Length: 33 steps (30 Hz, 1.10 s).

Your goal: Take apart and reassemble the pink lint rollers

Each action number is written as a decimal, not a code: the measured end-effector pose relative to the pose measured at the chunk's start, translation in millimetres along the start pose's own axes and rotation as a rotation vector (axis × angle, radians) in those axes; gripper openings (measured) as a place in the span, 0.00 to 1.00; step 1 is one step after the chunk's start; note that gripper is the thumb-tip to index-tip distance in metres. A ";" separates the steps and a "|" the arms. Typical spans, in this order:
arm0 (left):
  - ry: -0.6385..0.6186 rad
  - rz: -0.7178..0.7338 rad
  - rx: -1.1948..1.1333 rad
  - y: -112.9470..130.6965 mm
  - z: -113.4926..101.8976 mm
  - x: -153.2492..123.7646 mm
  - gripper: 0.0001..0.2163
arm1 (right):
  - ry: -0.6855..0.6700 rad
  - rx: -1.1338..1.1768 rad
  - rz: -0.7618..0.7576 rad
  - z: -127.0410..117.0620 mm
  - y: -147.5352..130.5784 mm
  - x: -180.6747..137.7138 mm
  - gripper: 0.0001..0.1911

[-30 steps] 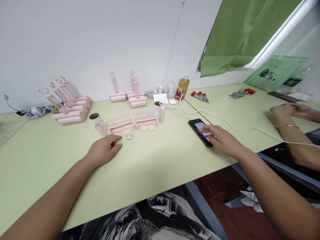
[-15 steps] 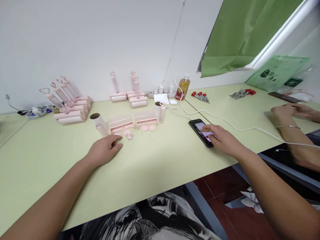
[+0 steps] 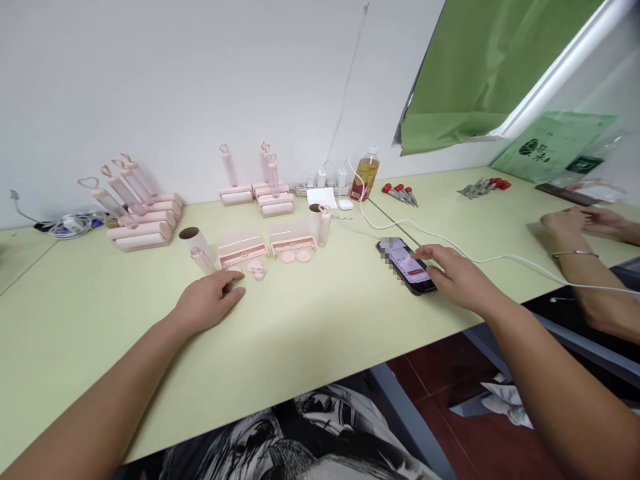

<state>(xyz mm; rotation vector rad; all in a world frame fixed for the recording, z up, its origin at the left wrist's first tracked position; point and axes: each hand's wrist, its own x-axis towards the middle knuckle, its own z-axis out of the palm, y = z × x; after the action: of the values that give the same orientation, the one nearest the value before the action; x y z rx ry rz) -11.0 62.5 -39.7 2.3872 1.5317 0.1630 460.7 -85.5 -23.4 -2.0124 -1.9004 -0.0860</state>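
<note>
My right hand hovers at the right side of a black smartphone lying face up with its screen lit, thumb and fingers apart, gripping nothing. My left hand rests on the table, thumb apart from the loosely bent fingers, just in front of small pink round caps. Behind them lie two open pink holders with clear lids. Beside these stand a cardboard tube, a clear pink handle tube and another handle tube with a heart-shaped loop.
Pink rollers with heart-loop handles stand in rows along the wall. A drink bottle, red-handled screwdrivers and a white cable lie toward the back and right. Another person's hands rest at the far right.
My right hand has shifted slightly right, off the phone's screen, so more of the lit display shows. My left hand has stayed in place.
</note>
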 end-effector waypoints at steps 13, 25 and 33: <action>-0.001 0.009 -0.016 2.5 -2.1 -1.6 0.23 | -0.026 0.017 0.018 5.4 4.6 0.7 0.18; -0.006 -0.002 -0.003 2.6 -2.0 -1.8 0.23 | -0.074 -0.004 0.050 8.7 11.8 -0.1 0.17; -0.008 0.002 -0.004 1.5 -2.5 -0.5 0.24 | -0.073 0.033 0.057 4.9 10.3 -0.7 0.16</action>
<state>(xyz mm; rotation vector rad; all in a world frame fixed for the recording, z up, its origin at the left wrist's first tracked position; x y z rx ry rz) -10.6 61.9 -36.8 2.3838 1.5234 0.1561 469.6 -84.9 -30.4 -2.0718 -1.8733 0.0339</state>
